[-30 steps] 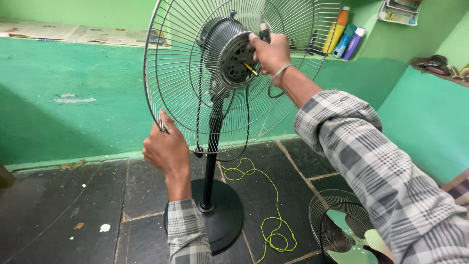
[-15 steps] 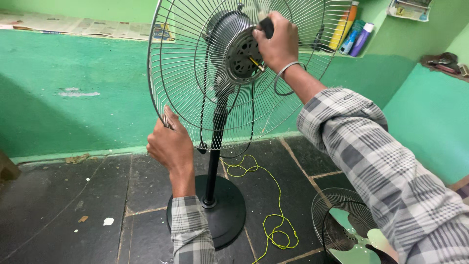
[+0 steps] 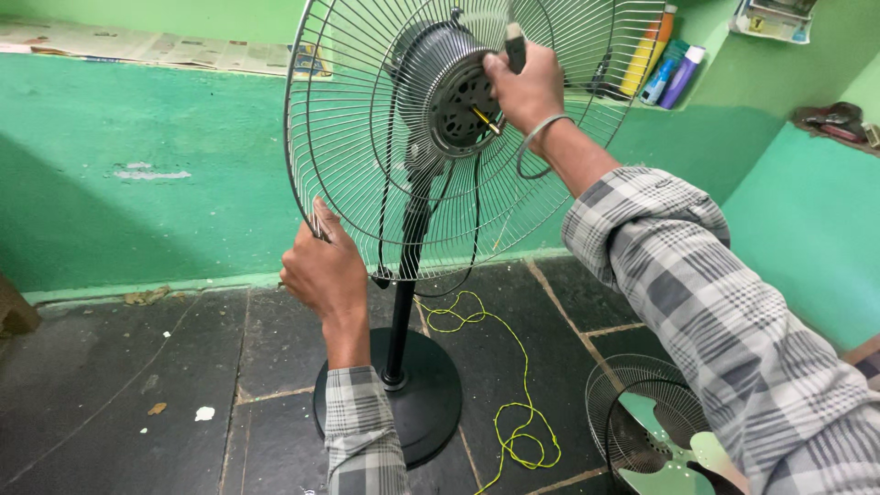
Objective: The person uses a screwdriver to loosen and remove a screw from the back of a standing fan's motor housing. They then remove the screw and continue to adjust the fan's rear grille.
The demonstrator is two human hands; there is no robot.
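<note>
At the middle of the view, on a dark stone floor (image 3: 137, 367), stands a pedestal fan with its rear wire guard (image 3: 367, 137) mounted and its blades off. The motor housing (image 3: 449, 92) sits at the guard's centre, a short shaft (image 3: 484, 119) poking toward the camera. The right hand (image 3: 527, 87) rests on the motor's face, fingers curled shut around a small dark tool (image 3: 515, 46) whose tip stands up above the knuckles. The left hand (image 3: 321, 270) grips the guard's lower left rim, fingers pressed closed around the wire. A black pole (image 3: 403, 302) runs down from the motor to a round black base (image 3: 431, 394).

A black cord (image 3: 472, 229) hangs in loops behind the guard, and a yellow wire (image 3: 513, 412) trails across the floor right of the base, coiling near the tile joint. At the near right lies the front guard (image 3: 623, 412) with pale green fan blades (image 3: 669, 458) resting on it, close to the right sleeve. The floor left of the base lies open, with a few scraps.

Behind the fan rises a green wall (image 3: 137, 202). On its ledge at far left lie spread newspapers (image 3: 137, 50). In a recess at far right stand three upright bottles (image 3: 660, 64): orange, blue and purple. A green shelf at the right edge carries small dark things too blurred to name.
</note>
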